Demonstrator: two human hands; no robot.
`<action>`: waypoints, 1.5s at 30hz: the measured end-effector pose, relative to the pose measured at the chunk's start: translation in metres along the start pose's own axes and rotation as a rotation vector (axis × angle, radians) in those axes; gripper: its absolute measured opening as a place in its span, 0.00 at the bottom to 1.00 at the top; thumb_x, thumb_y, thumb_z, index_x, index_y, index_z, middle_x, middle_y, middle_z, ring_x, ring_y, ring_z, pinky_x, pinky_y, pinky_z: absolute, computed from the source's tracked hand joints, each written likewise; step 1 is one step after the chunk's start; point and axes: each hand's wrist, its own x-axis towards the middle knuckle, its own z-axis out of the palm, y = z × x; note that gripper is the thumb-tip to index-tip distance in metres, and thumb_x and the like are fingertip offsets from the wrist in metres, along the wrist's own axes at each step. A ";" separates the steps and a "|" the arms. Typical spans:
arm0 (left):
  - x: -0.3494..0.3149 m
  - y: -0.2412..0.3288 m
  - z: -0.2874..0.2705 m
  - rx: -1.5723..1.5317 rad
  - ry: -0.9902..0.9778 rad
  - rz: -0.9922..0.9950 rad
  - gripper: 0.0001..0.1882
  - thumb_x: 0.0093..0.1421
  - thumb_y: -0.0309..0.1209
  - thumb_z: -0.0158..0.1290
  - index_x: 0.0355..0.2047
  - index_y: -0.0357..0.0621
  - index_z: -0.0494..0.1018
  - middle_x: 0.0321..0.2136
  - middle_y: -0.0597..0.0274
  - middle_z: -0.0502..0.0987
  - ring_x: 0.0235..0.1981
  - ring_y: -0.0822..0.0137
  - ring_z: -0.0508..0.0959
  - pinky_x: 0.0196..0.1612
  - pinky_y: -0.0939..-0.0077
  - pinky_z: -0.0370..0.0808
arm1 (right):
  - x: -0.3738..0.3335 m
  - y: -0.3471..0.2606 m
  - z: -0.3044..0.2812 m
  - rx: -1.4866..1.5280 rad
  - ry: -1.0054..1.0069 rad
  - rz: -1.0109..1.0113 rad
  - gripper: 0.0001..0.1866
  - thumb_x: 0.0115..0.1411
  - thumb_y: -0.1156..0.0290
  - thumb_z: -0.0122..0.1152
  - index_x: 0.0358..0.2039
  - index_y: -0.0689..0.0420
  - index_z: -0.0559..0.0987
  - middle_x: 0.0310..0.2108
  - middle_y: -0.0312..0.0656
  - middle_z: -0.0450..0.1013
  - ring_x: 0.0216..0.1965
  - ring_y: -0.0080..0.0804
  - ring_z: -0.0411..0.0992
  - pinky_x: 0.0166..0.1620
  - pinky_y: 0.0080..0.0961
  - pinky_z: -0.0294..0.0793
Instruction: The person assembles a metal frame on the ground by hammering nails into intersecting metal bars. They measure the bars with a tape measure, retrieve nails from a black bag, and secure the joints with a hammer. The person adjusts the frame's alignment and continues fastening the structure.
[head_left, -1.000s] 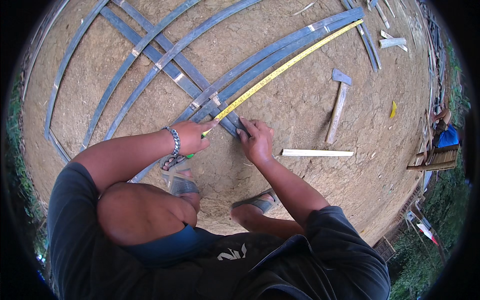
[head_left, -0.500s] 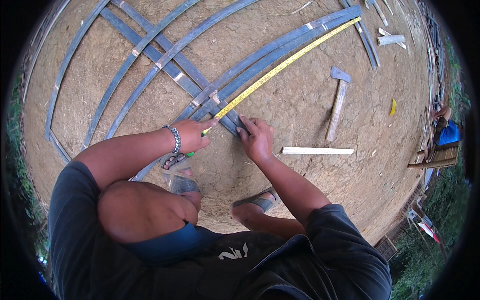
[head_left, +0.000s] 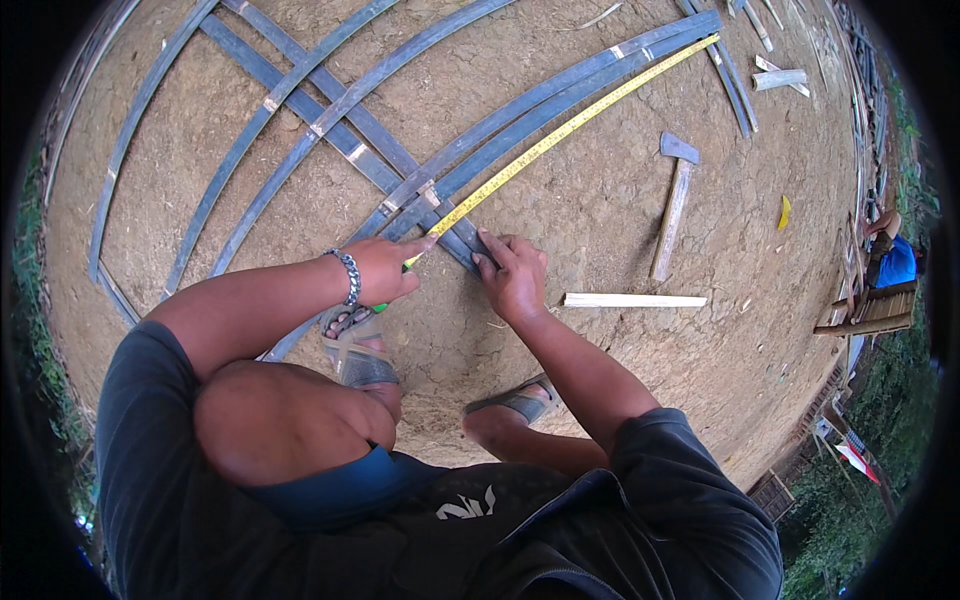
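Gripping one yellow tape (head_left: 537, 152) in left fingers (head_left: 411, 248), one dark slat (head_left: 467, 238) in right fingers (head_left: 500, 252)

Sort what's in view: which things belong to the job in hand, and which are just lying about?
Seemingly in the job:
tape measure, left hand at its near end
crossed dark strips, right hand touching one

Seemingly lying about:
hatchet, though possibly a tool for this
pale stick
yellow scrap

Bare brown earth (head_left: 610, 215) carries crossed dark strips (head_left: 380, 137), an axe (head_left: 672, 215) and a pale stick (head_left: 635, 301).
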 end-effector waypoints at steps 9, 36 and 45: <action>-0.001 0.002 -0.003 -0.011 -0.010 -0.015 0.39 0.64 0.41 0.48 0.75 0.57 0.50 0.33 0.40 0.82 0.36 0.41 0.82 0.47 0.50 0.78 | 0.000 0.001 -0.001 -0.018 -0.020 -0.014 0.22 0.53 0.67 0.74 0.51 0.45 0.85 0.35 0.36 0.78 0.40 0.37 0.75 0.46 0.35 0.66; 0.001 0.006 -0.005 -0.021 -0.035 -0.013 0.40 0.65 0.40 0.48 0.76 0.58 0.48 0.35 0.40 0.82 0.39 0.41 0.81 0.49 0.50 0.76 | -0.160 0.040 0.019 0.972 0.267 1.178 0.12 0.69 0.67 0.62 0.48 0.58 0.72 0.35 0.38 0.74 0.32 0.28 0.74 0.36 0.24 0.75; 0.000 0.001 -0.001 -0.020 0.010 0.002 0.40 0.64 0.41 0.49 0.75 0.55 0.51 0.35 0.41 0.82 0.38 0.41 0.82 0.49 0.49 0.77 | -0.128 0.039 0.010 1.377 0.245 1.254 0.08 0.67 0.66 0.65 0.37 0.49 0.72 0.29 0.31 0.71 0.30 0.22 0.70 0.38 0.27 0.71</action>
